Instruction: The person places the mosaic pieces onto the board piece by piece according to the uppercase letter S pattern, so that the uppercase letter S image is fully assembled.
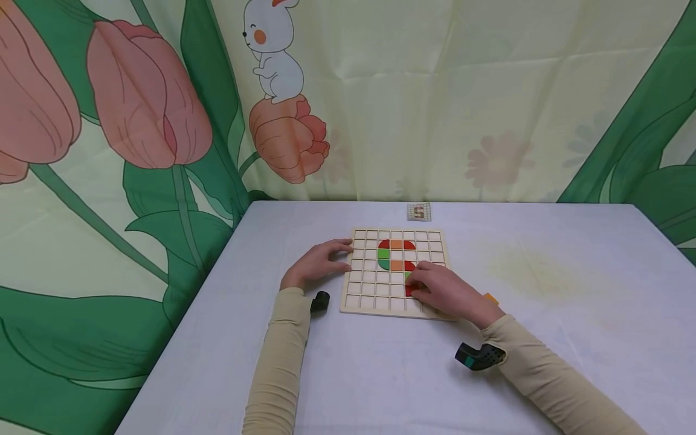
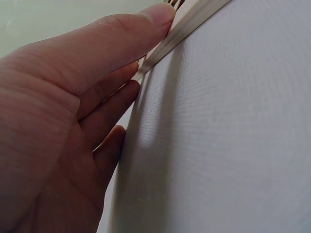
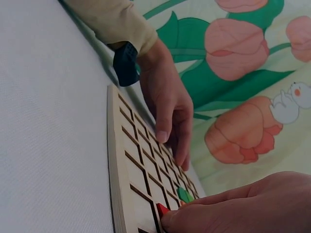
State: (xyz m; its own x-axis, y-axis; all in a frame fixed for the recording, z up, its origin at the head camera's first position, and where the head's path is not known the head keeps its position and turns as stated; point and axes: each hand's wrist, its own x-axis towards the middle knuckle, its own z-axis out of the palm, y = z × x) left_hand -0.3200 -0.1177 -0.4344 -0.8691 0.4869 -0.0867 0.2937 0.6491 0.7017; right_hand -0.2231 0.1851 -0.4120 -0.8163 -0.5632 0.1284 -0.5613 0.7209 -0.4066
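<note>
A wooden grid board (image 1: 368, 289) lies on the white table, with red, orange and green tiles forming a curved shape in its cells. My left hand (image 1: 318, 261) rests at the board's left edge; in the left wrist view its thumb (image 2: 158, 15) touches the wooden rim and the other fingers extend alongside. Over the lower right of the board, my right hand (image 1: 443, 289) has its fingertips on a red tile (image 1: 409, 291), pinching it at its cell. The same red tile (image 3: 162, 209) peeks out beside a fingertip in the right wrist view. Part of a green tile (image 1: 407, 275) shows beside the fingers.
A small pattern card (image 1: 419, 212) lies behind the board near the table's far edge. An orange piece (image 1: 492, 298) shows partly behind the right wrist. A printed curtain (image 1: 408, 121) hangs behind the table (image 1: 380, 374).
</note>
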